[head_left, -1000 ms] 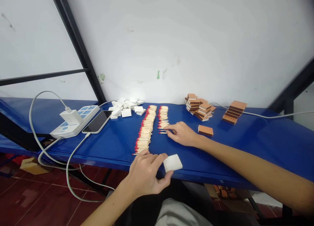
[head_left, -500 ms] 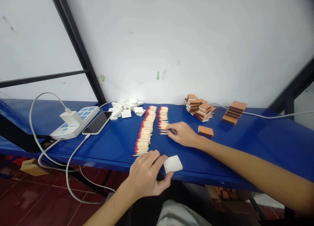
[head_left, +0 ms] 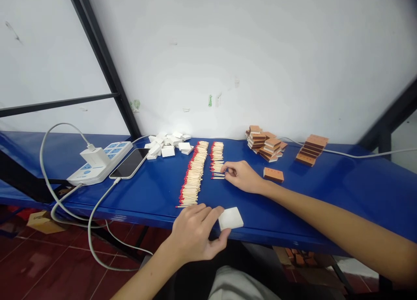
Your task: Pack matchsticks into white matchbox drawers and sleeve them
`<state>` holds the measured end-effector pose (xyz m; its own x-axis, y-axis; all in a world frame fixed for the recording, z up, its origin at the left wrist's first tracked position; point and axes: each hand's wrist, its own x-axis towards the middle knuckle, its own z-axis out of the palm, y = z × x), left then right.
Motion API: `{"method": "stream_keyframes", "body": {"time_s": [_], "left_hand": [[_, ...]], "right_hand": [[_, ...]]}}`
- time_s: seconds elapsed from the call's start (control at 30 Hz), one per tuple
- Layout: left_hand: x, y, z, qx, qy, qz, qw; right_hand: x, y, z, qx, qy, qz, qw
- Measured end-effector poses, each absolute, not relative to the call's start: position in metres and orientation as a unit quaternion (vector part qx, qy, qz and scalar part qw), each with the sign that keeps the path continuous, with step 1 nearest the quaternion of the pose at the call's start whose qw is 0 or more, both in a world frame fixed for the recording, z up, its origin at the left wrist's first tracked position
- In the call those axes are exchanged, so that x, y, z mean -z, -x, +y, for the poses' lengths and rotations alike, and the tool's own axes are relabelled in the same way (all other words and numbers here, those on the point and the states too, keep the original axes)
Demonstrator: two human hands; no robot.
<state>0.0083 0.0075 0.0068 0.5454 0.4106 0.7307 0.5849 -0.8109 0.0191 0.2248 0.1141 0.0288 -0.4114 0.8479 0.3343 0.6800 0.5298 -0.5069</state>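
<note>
My left hand [head_left: 198, 232] is closed on a small white matchbox tray [head_left: 230, 218], pinched between thumb and fingers at the table's front edge. With bent fingers, my right hand [head_left: 243, 176] pinches at the plain ends of matches [head_left: 217, 177] at the near end of the shorter row; how many it grips is hidden. Left of it runs a longer row of matches [head_left: 192, 178], their red heads pointing left. To the right of my right hand, a single brown matchbox [head_left: 273, 174] lies flat on the blue table [head_left: 156, 193].
White trays [head_left: 167, 150] are heaped at the back left. Matchboxes are piled in a stack [head_left: 265, 144] at the back right, with a slanted row of matchboxes [head_left: 312, 150] beyond. A phone [head_left: 129, 163], a power strip [head_left: 100, 163] and white cables [head_left: 90, 230] occupy the left side.
My right hand has shifted very slightly, its fingertips drawing a little to the right at the match ends. The left hand keeps the tray in nearly the same place.
</note>
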Motion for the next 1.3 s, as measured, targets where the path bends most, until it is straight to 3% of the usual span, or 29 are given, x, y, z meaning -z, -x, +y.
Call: {"method": "stream_keyframes", "body": {"time_s": [1.3], "left_hand": [[-0.0040, -0.0076, 0.0087, 0.369, 0.875, -0.291, 0.118]], "right_hand": [[-0.0311, -0.2238, 0.1097, -0.095, 0.428, -0.860, 0.260]]}}
